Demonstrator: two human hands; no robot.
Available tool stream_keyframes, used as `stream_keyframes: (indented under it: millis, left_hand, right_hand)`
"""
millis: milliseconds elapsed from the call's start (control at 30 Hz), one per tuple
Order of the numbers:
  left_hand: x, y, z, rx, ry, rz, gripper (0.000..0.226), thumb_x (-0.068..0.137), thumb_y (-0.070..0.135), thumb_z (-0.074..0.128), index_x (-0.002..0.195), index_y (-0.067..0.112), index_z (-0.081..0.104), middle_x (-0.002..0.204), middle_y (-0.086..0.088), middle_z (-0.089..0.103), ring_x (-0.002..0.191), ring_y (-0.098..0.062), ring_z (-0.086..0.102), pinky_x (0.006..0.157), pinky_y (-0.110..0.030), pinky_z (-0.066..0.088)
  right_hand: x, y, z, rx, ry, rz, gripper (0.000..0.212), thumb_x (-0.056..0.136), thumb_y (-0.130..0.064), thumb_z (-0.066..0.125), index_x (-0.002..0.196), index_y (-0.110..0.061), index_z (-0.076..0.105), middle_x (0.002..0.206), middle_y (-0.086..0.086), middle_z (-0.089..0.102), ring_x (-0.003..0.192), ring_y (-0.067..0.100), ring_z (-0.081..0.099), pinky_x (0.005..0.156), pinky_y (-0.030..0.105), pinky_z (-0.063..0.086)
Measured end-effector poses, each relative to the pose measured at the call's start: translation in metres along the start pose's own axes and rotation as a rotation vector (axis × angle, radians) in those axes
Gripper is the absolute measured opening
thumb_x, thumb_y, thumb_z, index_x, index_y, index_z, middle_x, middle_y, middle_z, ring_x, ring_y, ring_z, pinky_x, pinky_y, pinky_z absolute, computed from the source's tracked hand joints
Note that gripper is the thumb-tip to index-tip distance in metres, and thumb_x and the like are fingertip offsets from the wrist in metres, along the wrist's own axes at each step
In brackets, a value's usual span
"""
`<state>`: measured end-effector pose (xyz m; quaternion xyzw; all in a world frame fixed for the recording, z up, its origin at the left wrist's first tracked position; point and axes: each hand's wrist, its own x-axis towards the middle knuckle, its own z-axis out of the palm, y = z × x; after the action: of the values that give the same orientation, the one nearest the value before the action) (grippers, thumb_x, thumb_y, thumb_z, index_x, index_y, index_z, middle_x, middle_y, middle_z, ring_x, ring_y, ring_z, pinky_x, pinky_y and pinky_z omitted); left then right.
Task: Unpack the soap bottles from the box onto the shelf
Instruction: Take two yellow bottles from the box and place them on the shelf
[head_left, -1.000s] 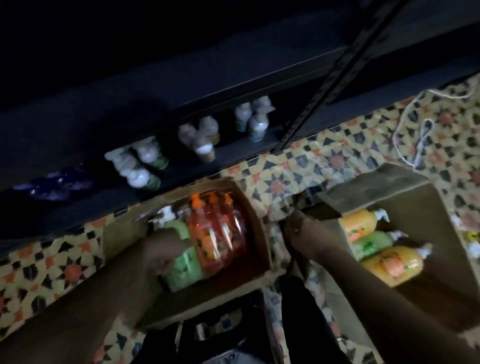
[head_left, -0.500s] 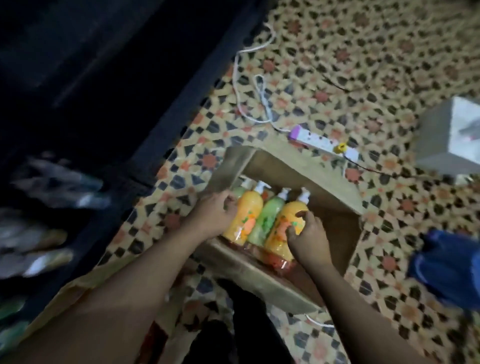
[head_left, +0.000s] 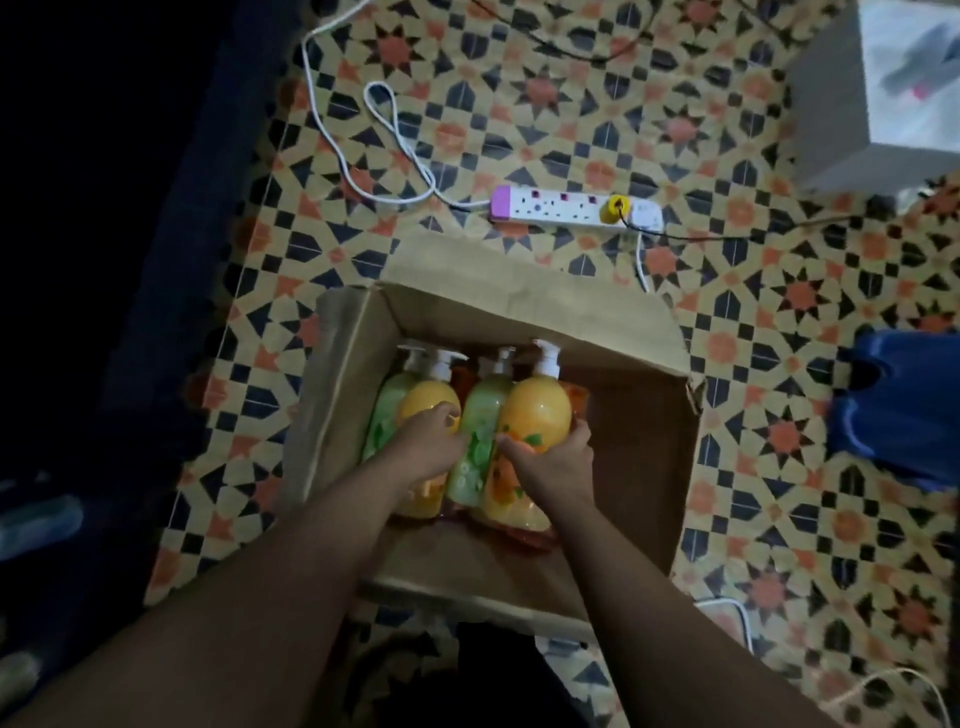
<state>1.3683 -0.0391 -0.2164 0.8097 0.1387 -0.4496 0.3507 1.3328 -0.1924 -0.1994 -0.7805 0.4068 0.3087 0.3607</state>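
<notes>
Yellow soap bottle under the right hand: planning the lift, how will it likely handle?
The yellow soap bottle looks full, so probably heavy for its size. Its glossy rounded body may slip in the right hand. Tall with a pump top, it could tip once stood.

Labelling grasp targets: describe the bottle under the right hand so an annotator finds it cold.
Find the open cardboard box on the patterned floor. In its top layer, take the yellow bottle farthest right, gripped by the right hand. The other yellow one lies between two green bottles.
</notes>
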Motion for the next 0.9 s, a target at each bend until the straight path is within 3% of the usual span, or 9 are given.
stream_keyframes:
  millis: [200,300,400,500,567,700,900]
  left_hand:
    - [0.037,0.001,0.024,-0.012,-0.054,-0.034,0.053,0.099,0.028,0.051,0.15,0.02,0.035,0.154,-0.004,0.035,0.13,-0.023,0.045,0.09,-0.028,0.04]
    - [0.045,-0.003,0.031,0.132,0.082,-0.007,0.054,0.094,0.027,0.057,0.143,0.015,0.04,0.148,-0.009,0.038,0.135,-0.027,0.036,0.105,-0.034,0.036]
    - [0.047,-0.014,0.034,0.273,0.287,-0.05,0.061,0.088,0.03,0.064,0.141,0.018,0.037,0.144,-0.011,0.03,0.136,-0.03,0.025,0.107,-0.04,0.032]
    - [0.053,-0.026,0.031,0.182,0.256,-0.158,0.085,0.084,0.034,0.071,0.151,0.023,0.018,0.152,-0.011,0.01,0.141,-0.031,0.016,0.108,-0.041,0.031]
    - [0.059,-0.031,0.032,0.129,0.236,-0.181,0.098,0.081,0.034,0.075,0.153,0.024,0.01,0.153,-0.01,0.006,0.141,-0.032,0.019,0.107,-0.041,0.033]
    - [0.07,-0.048,0.039,-0.017,0.18,-0.283,0.119,0.071,0.034,0.084,0.153,0.029,-0.003,0.149,-0.016,0.022,0.136,-0.036,0.034,0.103,-0.042,0.039]
    - [0.082,-0.066,0.033,-0.007,0.169,-0.389,0.112,0.053,0.056,0.089,0.139,0.008,0.038,0.138,-0.013,0.044,0.126,-0.03,0.047,0.095,-0.036,0.043]
  right_hand:
    - [0.031,0.011,0.018,-0.034,-0.039,0.145,0.129,0.065,-0.054,0.084,0.155,-0.021,-0.002,0.156,0.015,0.02,0.142,0.036,0.029,0.11,0.05,0.034]
    - [0.042,0.019,0.019,-0.069,-0.041,0.145,0.121,0.063,-0.053,0.085,0.151,-0.013,0.011,0.152,0.014,0.024,0.14,0.035,0.03,0.11,0.047,0.035]
    - [0.046,0.021,0.022,-0.025,-0.034,0.116,0.111,0.064,-0.046,0.086,0.147,-0.01,0.02,0.149,0.013,0.029,0.138,0.033,0.033,0.11,0.044,0.037]
    - [0.048,0.021,0.026,-0.01,-0.026,0.116,0.109,0.063,-0.046,0.087,0.145,-0.011,0.023,0.148,0.012,0.03,0.137,0.032,0.034,0.11,0.046,0.038]
    - [0.049,0.022,0.027,-0.008,-0.015,0.113,0.109,0.062,-0.047,0.088,0.143,-0.011,0.025,0.146,0.011,0.031,0.136,0.032,0.035,0.108,0.047,0.04]
    - [0.05,0.026,0.029,-0.01,0.002,0.104,0.113,0.059,-0.053,0.088,0.143,-0.01,0.026,0.145,0.01,0.032,0.135,0.032,0.035,0.107,0.049,0.041]
    - [0.058,0.029,0.033,-0.006,0.02,0.097,0.108,0.06,-0.053,0.087,0.14,-0.011,0.028,0.142,0.01,0.033,0.133,0.032,0.036,0.106,0.05,0.041]
